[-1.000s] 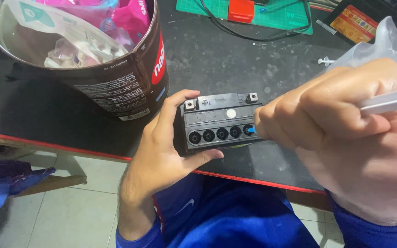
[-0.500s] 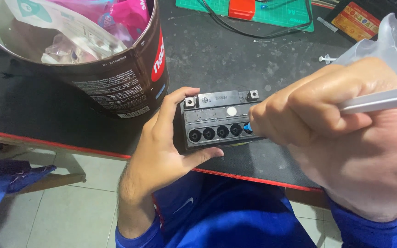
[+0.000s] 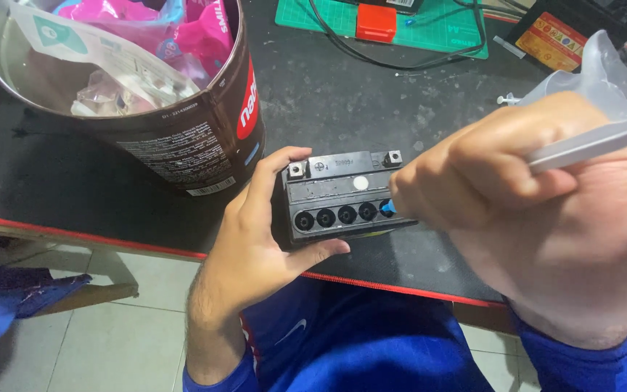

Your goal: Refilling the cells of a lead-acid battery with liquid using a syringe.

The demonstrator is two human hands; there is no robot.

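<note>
Both hands, left hand (image 3: 255, 250) and right hand (image 3: 546, 218), are bare; bright blue sleeves (image 3: 589, 363) show at the wrists, and blue clothing (image 3: 357, 341) with a small white mark.

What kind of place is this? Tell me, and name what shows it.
Likely a home repair bench: a small black battery held over a black desk mat, a green cutting mat with wires, and a tin of packets.

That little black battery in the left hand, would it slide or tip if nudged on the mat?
The small black battery looks boxy and flat-sided, so it probably stays put rather than rolling. It is likely heavy for its size. The left hand braces it at the mat's edge, so a hard push might send it off.
</note>
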